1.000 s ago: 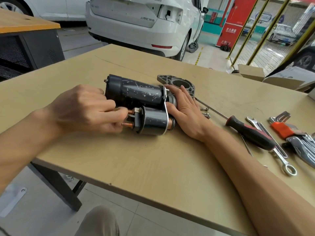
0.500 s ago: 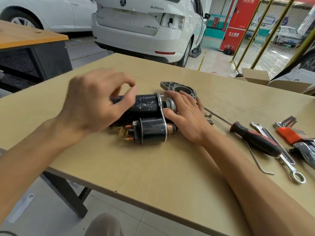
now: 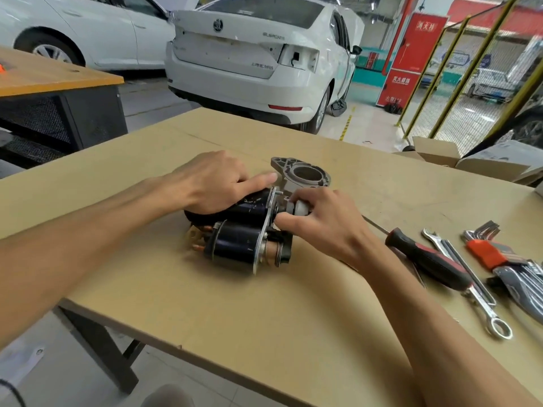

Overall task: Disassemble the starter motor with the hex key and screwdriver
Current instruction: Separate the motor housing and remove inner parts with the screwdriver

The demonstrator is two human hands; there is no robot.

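The black starter motor (image 3: 244,242) lies on its side in the middle of the tan table (image 3: 264,318), its smaller solenoid cylinder nearest me. My left hand (image 3: 211,183) lies over the top of the main motor body, forefinger stretched toward the metal plate. My right hand (image 3: 326,224) curls round the grey pinion end (image 3: 299,211) sticking out of the motor's right side. The removed grey nose housing (image 3: 302,173) lies just behind the motor. The screwdriver (image 3: 426,261) with its black and red handle lies to the right of my right hand.
A combination wrench (image 3: 470,283), an orange-holdered hex key set (image 3: 484,248) and a grey tool lie at the right of the table. Cardboard boxes (image 3: 470,160) sit at the far right corner. A white car (image 3: 252,60) and a dark workbench (image 3: 58,92) stand beyond the table.
My left hand left the solenoid terminals and came down over the motor body. My right hand shifted from lying flat against the motor's end to gripping the pinion end.
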